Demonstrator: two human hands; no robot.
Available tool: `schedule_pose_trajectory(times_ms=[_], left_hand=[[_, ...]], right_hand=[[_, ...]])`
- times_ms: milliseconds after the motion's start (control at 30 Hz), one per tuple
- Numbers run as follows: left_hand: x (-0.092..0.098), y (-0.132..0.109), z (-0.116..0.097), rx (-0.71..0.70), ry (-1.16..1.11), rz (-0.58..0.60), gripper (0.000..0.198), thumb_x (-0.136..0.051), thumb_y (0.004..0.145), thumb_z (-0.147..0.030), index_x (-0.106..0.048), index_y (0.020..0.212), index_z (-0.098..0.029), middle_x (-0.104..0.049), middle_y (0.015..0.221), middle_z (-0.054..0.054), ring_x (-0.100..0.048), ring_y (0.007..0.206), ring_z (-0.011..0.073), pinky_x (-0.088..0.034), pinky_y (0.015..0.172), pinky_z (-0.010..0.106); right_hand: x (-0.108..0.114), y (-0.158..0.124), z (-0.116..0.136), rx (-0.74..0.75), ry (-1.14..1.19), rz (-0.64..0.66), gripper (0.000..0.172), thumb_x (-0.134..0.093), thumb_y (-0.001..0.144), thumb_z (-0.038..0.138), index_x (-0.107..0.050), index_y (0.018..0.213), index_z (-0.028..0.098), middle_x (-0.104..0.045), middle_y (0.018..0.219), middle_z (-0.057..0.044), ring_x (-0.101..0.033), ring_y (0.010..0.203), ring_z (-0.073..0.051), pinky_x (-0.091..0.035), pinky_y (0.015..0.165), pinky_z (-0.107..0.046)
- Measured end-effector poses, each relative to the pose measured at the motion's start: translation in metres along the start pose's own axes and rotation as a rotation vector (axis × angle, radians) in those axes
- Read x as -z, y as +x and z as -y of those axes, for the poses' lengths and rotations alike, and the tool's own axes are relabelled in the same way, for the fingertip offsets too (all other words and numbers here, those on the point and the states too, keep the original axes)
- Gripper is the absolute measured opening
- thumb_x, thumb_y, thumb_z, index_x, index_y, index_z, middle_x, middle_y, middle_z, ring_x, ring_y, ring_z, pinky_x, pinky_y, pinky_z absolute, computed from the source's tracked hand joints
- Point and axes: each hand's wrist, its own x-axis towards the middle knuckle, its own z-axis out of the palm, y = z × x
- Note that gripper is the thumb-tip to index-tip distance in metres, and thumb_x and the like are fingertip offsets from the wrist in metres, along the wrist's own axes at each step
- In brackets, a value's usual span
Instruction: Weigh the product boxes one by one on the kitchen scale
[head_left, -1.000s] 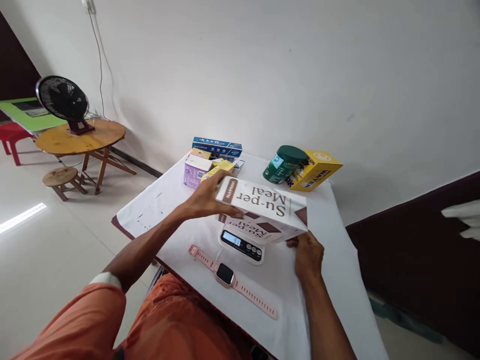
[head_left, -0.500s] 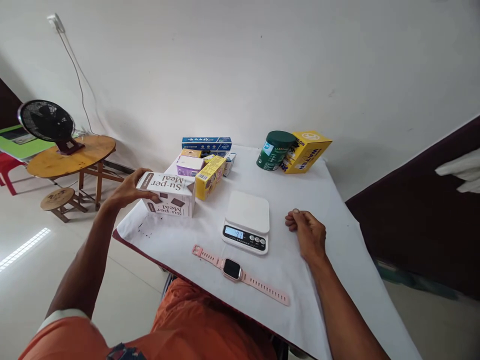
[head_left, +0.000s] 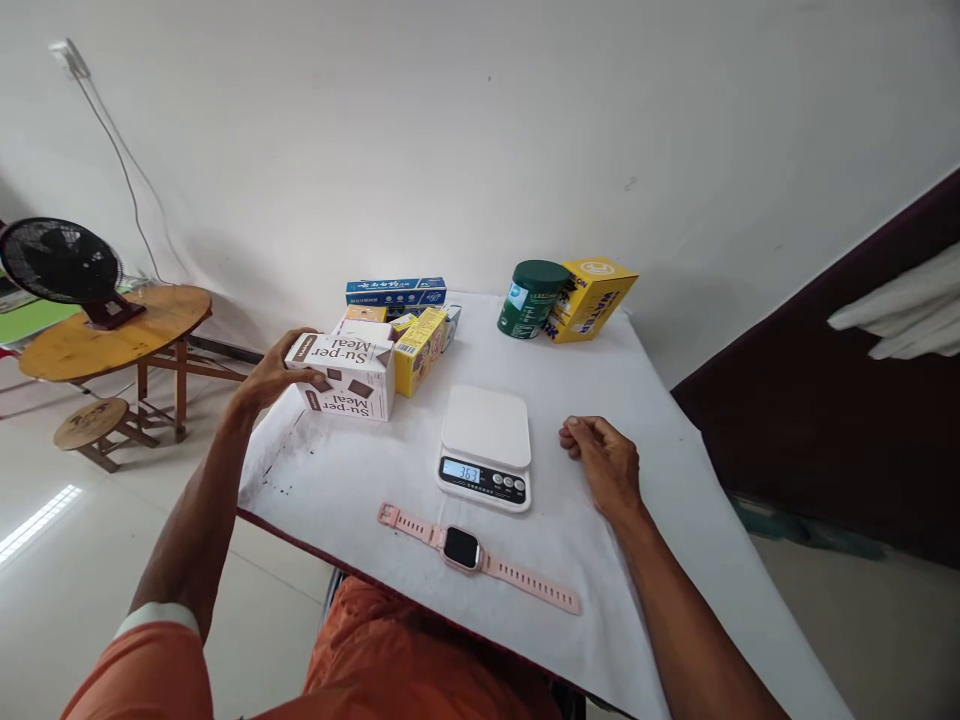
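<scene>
My left hand (head_left: pixel 281 372) grips the end of a white carton (head_left: pixel 346 378) printed "Su-per Meal", thumb on the near face and fingers behind. The carton is at the table's left side, in front of a yellow box (head_left: pixel 420 350) and other small boxes. My right hand (head_left: pixel 604 460) lies on the tablecloth with its fingers curled closed, and nothing shows in it. Left of that hand stands a white digital scale (head_left: pixel 486 430) with a bare platform and a lit display. A pink-strapped smartwatch (head_left: pixel 461 549) lies stretched out nearer to me.
A long blue box (head_left: pixel 395 291) sits at the back left. At the back right, a green canister (head_left: pixel 532 298) touches a larger yellow box (head_left: pixel 596 300). Beyond the table (head_left: pixel 337 480) on the left are a black fan (head_left: pixel 60 260) on a round wooden table and a stool (head_left: pixel 91 425).
My left hand has moved the carton slightly away from me, against the small boxes. The scale's display has changed to about 363. My right hand stays beside the scale; the view has shifted.
</scene>
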Motion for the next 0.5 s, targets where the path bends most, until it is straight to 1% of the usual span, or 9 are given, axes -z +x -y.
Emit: schedule_pose_trajectory(times_ms=[100, 300, 400, 500], left_hand=[[-0.0023, 0.0032, 0.0024, -0.025, -0.005, -0.011, 0.083, -0.096, 0.058, -0.022, -0.061, 0.134, -0.020, -0.076, 0.109, 0.005, -0.075, 0.095, 0.0216, -0.063, 0.080, 0.030], [-0.0039, 0.0088, 0.0039, -0.039, -0.020, -0.018, 0.081, -0.096, 0.056, -0.022, -0.064, 0.130, -0.020, -0.076, 0.109, 0.005, -0.075, 0.096, 0.0224, -0.064, 0.080, 0.032], [-0.0043, 0.0083, 0.0044, -0.038, -0.002, -0.028, 0.083, -0.097, 0.056, -0.025, -0.063, 0.132, -0.020, -0.076, 0.109, 0.006, -0.075, 0.097, 0.0245, -0.065, 0.083, 0.037], [-0.0078, 0.0042, 0.0057, -0.035, 0.043, -0.078, 0.094, -0.098, 0.057, -0.030, -0.057, 0.140, -0.020, -0.076, 0.111, 0.008, -0.075, 0.101, 0.0278, -0.064, 0.089, 0.044]], right_hand=[[-0.0003, 0.0002, -0.0014, 0.013, -0.001, 0.006, 0.045, -0.072, 0.079, 0.066, -0.069, 0.081, 0.021, -0.073, 0.077, -0.005, -0.064, 0.069, -0.018, -0.053, 0.066, -0.033], [-0.0006, 0.0003, -0.0025, 0.015, -0.015, 0.028, 0.046, -0.071, 0.080, 0.067, -0.069, 0.084, 0.021, -0.073, 0.079, -0.006, -0.066, 0.073, -0.020, -0.053, 0.068, -0.034], [-0.0014, -0.0010, -0.0005, 0.005, -0.021, 0.032, 0.047, -0.072, 0.079, 0.067, -0.069, 0.083, 0.021, -0.072, 0.079, -0.006, -0.066, 0.074, -0.020, -0.052, 0.068, -0.034], [-0.0012, -0.0015, 0.0012, -0.007, -0.034, 0.039, 0.047, -0.072, 0.078, 0.068, -0.068, 0.082, 0.021, -0.071, 0.077, -0.005, -0.065, 0.074, -0.020, -0.052, 0.069, -0.034]])
